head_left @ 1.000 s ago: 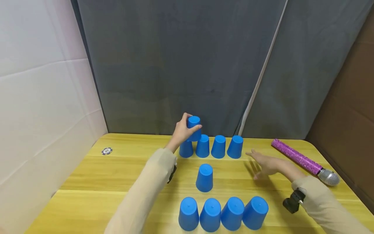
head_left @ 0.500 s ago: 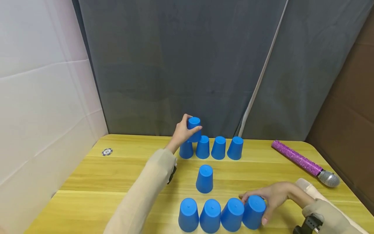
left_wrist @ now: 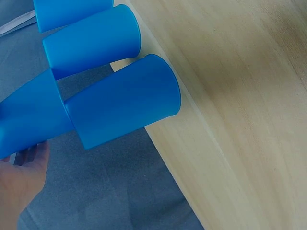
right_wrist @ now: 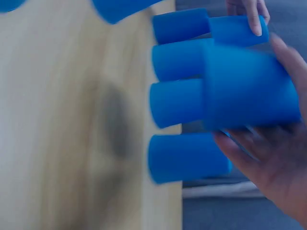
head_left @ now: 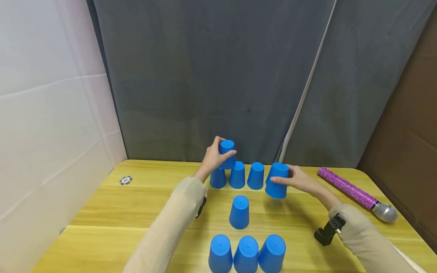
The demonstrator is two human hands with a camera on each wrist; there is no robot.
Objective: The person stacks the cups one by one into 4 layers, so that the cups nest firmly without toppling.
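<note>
Several upside-down blue cups stand on the yellow wooden table [head_left: 143, 212]. My left hand [head_left: 214, 154] grips one blue cup [head_left: 227, 148] that sits on top of the back row [head_left: 237, 175], at its left end. In the left wrist view that cup [left_wrist: 29, 120] lies against two row cups [left_wrist: 122, 108]. My right hand [head_left: 290, 176] grips another blue cup [head_left: 277, 181] just above the table at the row's right end, seen up close in the right wrist view [right_wrist: 249, 91]. A single cup [head_left: 239, 212] stands mid-table. Three cups [head_left: 246, 254] line the front edge.
A glittery purple microphone [head_left: 351, 189] lies at the back right of the table. A small poker chip [head_left: 125, 180] sits at the back left. A grey curtain [head_left: 205, 76] hangs behind, a white wall stands left, a brown board right.
My right hand dropped to the front row, took its rightmost cup and carried it up to the right end of the back row. The left hand stayed on its cup.
</note>
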